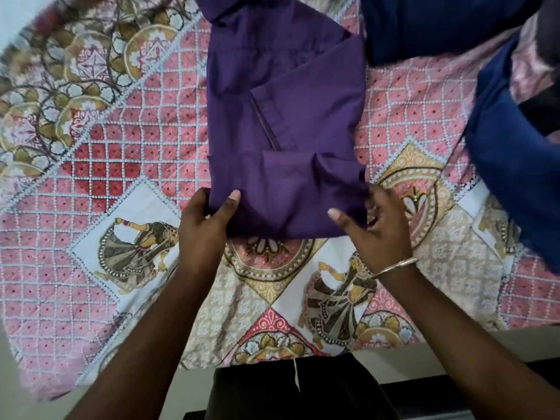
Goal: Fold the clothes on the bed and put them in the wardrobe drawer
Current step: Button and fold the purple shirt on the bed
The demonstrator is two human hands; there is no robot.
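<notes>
Hands reach forward from the bottom edge on two bare forearms, both meeting the near hem of one purple shirt (281, 122) that lies partly folded on the bed (100, 165). At the shirt's near left corner, the left hand (201, 228) grips the cloth, thumb laid on top and fingers curled under the edge. At the shirt's near right corner, the right hand (375, 228) pinches the hem, thumb pressed on the upper face and the other fingers bent loosely just beside the fabric; a thin metal bangle (394, 267) circles that wrist. The shirt has one sleeve folded across its middle, cuff pointing toward the hands, and its far end runs out of view at the top. Beyond and right of the shirt lie two dark blue pieces of cloth (512, 165); whether they are one garment or two cannot be told. A blurred dark shape sits at the far right edge past the blue cloth. The bed carries one patterned cover in pink, red and gold, with three dancer figures printed on it on the near side of the shirt.
</notes>
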